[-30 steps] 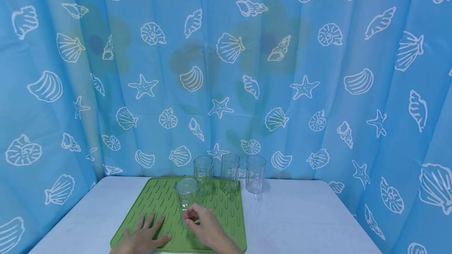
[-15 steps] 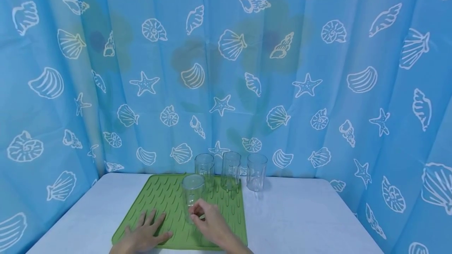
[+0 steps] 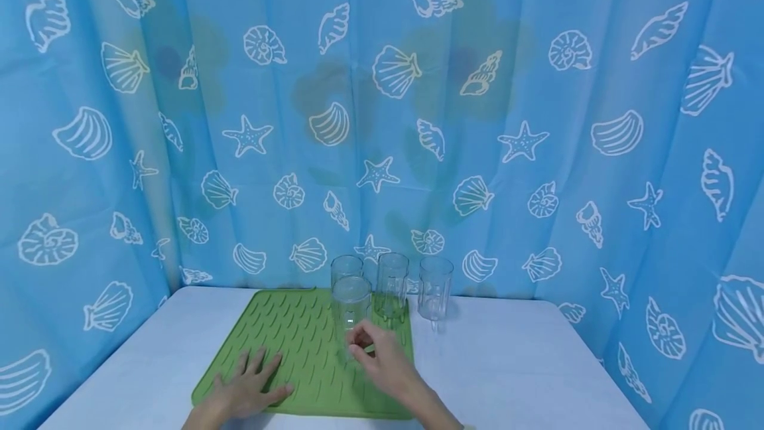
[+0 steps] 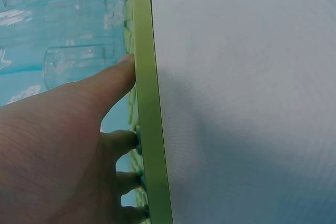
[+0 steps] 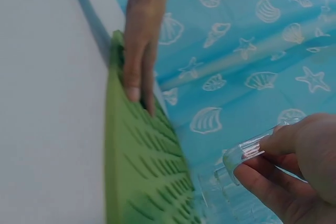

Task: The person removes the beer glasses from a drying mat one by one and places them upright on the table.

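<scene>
My right hand (image 3: 382, 354) pinches the handle of a clear glass mug (image 3: 351, 300) between thumb and curled fingers. In the right wrist view, the thumb and fingers close round the mug's handle (image 5: 252, 146). The mug is upright over the green ridged mat (image 3: 286, 337); whether its base touches the mat cannot be made out. My left hand (image 3: 247, 387) rests on the front left of the mat, fingers spread. In the left wrist view, its thumb lies along the mat's front edge (image 4: 147, 103).
Behind the held mug stand three more clear glass mugs: one partly hidden (image 3: 346, 264), one at the mat's back right (image 3: 392, 287), and one on the white table (image 3: 435, 290) just off the mat. A blue shell-print curtain (image 3: 382, 118) hangs round the table (image 3: 507, 363).
My right hand has carried the held mug rightward and toward the back of the mat, so it now overlaps the mug behind. The left hand stays in place.
</scene>
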### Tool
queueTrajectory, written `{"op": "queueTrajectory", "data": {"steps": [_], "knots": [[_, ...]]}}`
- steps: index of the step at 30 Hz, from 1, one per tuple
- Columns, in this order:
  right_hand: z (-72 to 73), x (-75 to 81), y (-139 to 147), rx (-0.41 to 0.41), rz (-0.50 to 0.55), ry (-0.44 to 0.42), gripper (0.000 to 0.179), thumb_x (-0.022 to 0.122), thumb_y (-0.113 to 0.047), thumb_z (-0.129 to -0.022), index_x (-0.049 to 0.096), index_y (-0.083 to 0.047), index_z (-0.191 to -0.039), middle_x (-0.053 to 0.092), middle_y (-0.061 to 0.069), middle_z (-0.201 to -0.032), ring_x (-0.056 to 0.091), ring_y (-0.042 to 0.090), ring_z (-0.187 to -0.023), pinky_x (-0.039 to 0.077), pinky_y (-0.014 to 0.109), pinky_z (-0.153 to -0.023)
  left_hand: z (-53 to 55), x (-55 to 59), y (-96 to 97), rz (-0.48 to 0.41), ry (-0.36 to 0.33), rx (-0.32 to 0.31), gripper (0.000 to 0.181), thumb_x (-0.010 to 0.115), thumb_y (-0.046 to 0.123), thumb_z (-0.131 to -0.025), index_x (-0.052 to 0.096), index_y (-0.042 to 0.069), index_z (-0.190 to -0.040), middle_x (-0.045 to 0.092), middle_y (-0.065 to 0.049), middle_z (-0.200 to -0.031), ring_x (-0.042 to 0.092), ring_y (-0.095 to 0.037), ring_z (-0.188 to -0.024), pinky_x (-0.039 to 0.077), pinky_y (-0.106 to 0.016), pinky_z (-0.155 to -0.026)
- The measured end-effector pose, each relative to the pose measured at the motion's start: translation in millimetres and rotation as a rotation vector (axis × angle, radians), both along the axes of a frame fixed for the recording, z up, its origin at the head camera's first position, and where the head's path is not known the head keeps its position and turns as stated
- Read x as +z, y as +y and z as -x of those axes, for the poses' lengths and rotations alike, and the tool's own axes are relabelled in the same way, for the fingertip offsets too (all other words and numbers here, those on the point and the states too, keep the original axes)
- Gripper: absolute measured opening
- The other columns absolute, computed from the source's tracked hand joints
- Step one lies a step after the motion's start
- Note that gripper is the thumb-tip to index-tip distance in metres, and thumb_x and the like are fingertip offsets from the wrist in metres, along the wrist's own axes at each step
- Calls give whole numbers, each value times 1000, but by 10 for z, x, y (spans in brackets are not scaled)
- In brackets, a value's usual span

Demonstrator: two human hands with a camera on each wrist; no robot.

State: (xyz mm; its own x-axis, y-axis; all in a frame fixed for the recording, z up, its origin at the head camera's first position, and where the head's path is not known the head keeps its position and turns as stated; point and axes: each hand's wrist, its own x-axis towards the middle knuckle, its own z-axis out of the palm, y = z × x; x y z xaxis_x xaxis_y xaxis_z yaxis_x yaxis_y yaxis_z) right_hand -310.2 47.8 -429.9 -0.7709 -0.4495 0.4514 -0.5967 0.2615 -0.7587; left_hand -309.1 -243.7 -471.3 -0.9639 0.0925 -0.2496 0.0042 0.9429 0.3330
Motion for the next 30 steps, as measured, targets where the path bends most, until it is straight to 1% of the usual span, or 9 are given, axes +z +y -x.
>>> {"op": "queueTrajectory", "data": {"steps": [3,5,8,11,14,18,22,27,30], "knots": [[-4,60,88,-28,-5,16,6,62,-14,-97,62,-9,-101,71,8,-93,68,15,-85,60,16,-69,44,-82,-50,5,-4,7,103,40,88,-79,31,19,-156,17,-20,-163,8,-55,-147,10,-90,-98],[-4,99,137,-48,-2,30,8,63,-15,-97,63,-9,-101,71,7,-94,69,15,-85,61,16,-69,44,-93,-62,3,-2,7,104,39,88,-78,31,19,-155,17,-20,-163,8,-55,-146,9,-91,-98],[9,146,200,-80,-2,57,9,63,-15,-97,64,-8,-102,72,9,-94,70,16,-85,61,16,-70,17,-43,-36,-1,-3,5,100,42,84,-81,31,18,-156,16,-21,-163,7,-56,-146,9,-90,-98],[23,192,265,-103,-4,65,10,62,-16,-97,65,-8,-103,72,10,-95,70,16,-85,61,16,-70,-44,46,8,-6,6,-7,95,46,78,-85,33,14,-154,18,-26,-160,8,-59,-144,10,-91,-97],[41,226,336,-129,-6,61,13,61,-18,-98,66,-8,-104,72,9,-95,70,15,-84,61,17,-70,-84,96,33,-4,5,-11,92,48,74,-87,34,13,-154,18,-27,-160,8,-59,-144,12,-90,-98],[68,261,422,-155,18,44,15,61,-22,-99,67,-10,-105,72,7,-94,70,19,-84,60,16,-68,-91,111,42,-10,5,-12,92,48,74,-87,34,11,-154,18,-28,-159,8,-59,-143,11,-90,-98],[97,269,489,-171,83,46,15,62,-22,-98,68,-11,-105,73,7,-92,72,25,-82,62,20,-66,-80,105,44,-17,4,-9,93,48,75,-87,33,12,-154,17,-27,-160,7,-59,-144,9,-90,-98],[129,263,530,-175,105,86,15,61,-23,-98,69,-11,-104,73,5,-89,73,18,-80,64,22,-68,-68,89,28,-12,-1,-13,93,48,75,-87,33,12,-154,18,-27,-160,7,-59,-144,9,-89,-99],[136,260,545,-154,112,95,16,60,-24,-99,68,-11,-103,71,3,-86,72,20,-80,64,22,-70,-74,80,21,-7,2,-19,92,48,74,-87,34,12,-154,19,-27,-159,7,-60,-143,9,-90,-99]]}}
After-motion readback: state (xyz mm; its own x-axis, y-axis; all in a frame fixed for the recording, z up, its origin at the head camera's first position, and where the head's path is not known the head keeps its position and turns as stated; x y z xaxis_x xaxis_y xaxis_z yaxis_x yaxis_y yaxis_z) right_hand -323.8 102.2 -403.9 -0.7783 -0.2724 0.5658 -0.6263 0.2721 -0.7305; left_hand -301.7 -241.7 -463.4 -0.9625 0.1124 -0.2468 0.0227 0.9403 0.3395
